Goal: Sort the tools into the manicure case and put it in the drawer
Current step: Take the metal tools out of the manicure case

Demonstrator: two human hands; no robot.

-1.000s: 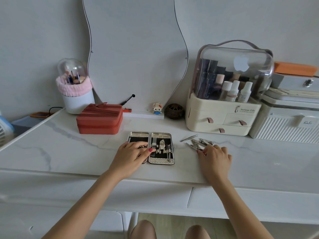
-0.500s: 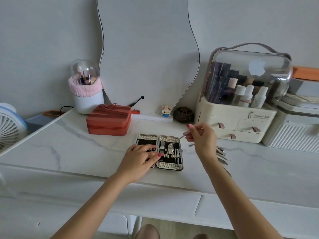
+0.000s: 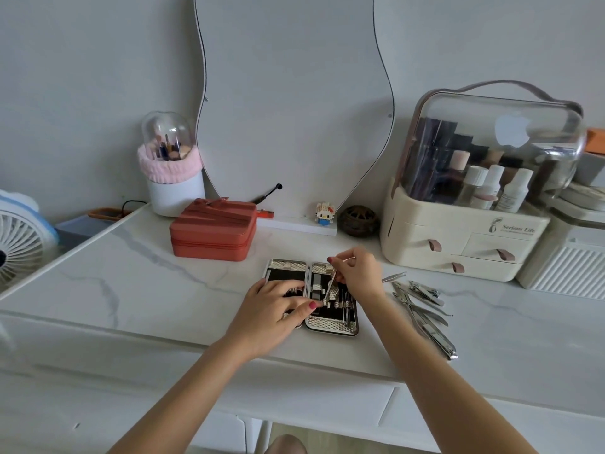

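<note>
Right hand [image 3: 357, 273], pinching slim metal tool [image 3: 330, 286], now lowered from above onto manicure case [image 3: 330, 326] at frame centre; insertion under way. Left hand [image 3: 278, 309] flat, steadying case. Loose tools [image 3: 422, 306] remaining on worktop [image 3: 147, 290].

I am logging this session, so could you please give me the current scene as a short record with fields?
surface: white marble-look vanity top
manicure case: open flat, some tools already seated
left hand: fingers resting on the case's left half
right hand: pinching a thin metal tool, tip down over the right half
loose tools: several, on the top right of the case
drawer step: not yet done
</note>
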